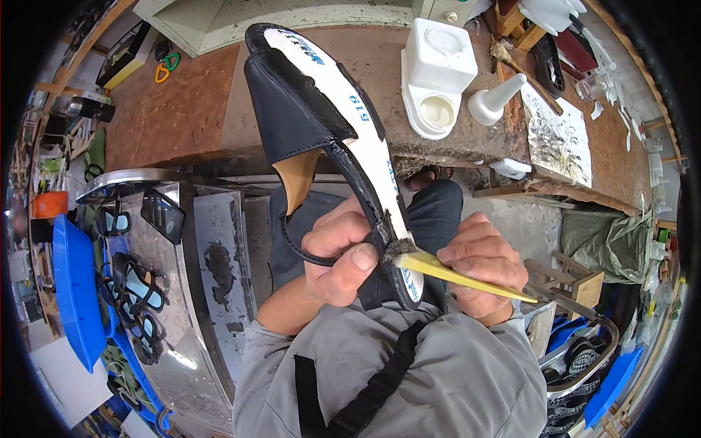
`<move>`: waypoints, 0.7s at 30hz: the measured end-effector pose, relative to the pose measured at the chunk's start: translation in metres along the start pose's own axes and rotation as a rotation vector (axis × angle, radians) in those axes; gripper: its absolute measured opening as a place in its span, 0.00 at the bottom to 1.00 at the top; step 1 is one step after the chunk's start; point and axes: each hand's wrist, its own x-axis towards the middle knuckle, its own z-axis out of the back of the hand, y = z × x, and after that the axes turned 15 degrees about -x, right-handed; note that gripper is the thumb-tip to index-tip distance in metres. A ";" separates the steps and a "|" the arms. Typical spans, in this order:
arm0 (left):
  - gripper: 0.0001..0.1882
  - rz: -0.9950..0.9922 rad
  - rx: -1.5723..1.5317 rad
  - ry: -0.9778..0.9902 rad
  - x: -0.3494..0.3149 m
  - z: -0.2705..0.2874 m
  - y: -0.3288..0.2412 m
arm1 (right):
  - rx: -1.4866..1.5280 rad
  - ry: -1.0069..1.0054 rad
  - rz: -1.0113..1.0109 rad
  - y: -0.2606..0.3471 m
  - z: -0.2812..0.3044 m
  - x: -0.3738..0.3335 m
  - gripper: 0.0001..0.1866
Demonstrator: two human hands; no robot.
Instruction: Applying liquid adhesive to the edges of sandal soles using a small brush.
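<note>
My left hand [339, 255] grips a black sandal upper on its last near the heel end, fingers closed around a strap and the edge. The sandal [292, 106] is held up with its white underside toward me, blue print along it and a black folded margin round the edge. A tan lining shows inside the wide front strap. In my right hand [482, 263] is a yellow-handled brush [460, 275], pinched between thumb and fingers. Its dark, clotted bristles touch the sandal's edge close to the heel, right beside my left thumb.
Ahead is a brown workbench [197, 109] with a white glue pot [439, 62], a white nozzle cap [496, 100] and a stained paper sheet [558, 139]. Sandal parts [139, 285] lie on a metal surface at left, near a blue bin [73, 292]. Orange-and-green scissors [167, 67] rest far left.
</note>
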 end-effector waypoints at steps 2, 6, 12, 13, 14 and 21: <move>0.11 0.004 0.022 -0.005 0.001 -0.001 0.001 | 0.007 0.000 0.010 0.000 0.002 -0.002 0.13; 0.10 -0.022 0.024 0.005 0.001 0.000 0.002 | 0.029 0.021 0.006 0.002 0.009 -0.005 0.11; 0.09 -0.036 0.083 0.123 0.003 -0.001 -0.003 | 0.194 0.061 -0.185 0.005 0.020 0.010 0.06; 0.09 -0.052 0.095 0.158 0.004 -0.002 -0.003 | 0.204 0.069 -0.179 0.000 0.019 0.016 0.06; 0.09 -0.050 0.091 0.165 0.004 -0.002 -0.004 | 0.215 0.078 -0.172 -0.003 0.017 0.021 0.06; 0.08 0.045 0.095 0.062 -0.006 -0.004 -0.012 | 0.134 0.054 -0.028 -0.010 0.010 0.036 0.07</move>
